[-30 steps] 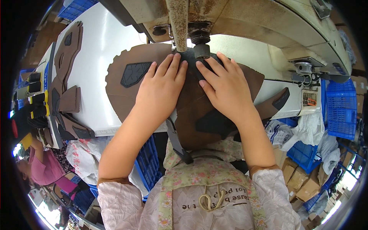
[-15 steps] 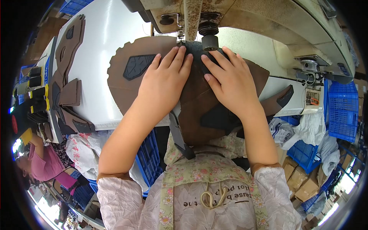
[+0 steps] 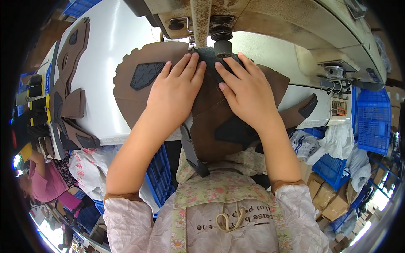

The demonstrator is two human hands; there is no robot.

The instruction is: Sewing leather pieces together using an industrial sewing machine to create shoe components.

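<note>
My left hand [image 3: 174, 90] lies flat on a brown sheet piece [image 3: 128, 103] with a notched edge, its fingers stretched toward the presser foot [image 3: 192, 41] of a sewing machine [image 3: 291, 29]. Spread out on the right side of the same work is my right hand [image 3: 249, 90], close to a dark cylinder [image 3: 223, 48] that hangs from the machine. Between the fingertips runs a dark strip [image 3: 207, 55]. A black textured patch [image 3: 147, 75] sits left of my left hand. The brown work drapes over the table edge toward my lap. The needle point cannot be made out.
More brown pieces with black patches [image 3: 72, 105] lie at the table's left end. Blue crates [image 3: 373, 122] stand on the right, with plastic bags [image 3: 339, 139] and cardboard boxes [image 3: 325, 196] below. Another person in a pink top [image 3: 48, 181] sits at the far left.
The whole view has shifted slightly, so things appear a little further left. Both hands stay flat on the brown piece, in nearly the same place by the presser foot.
</note>
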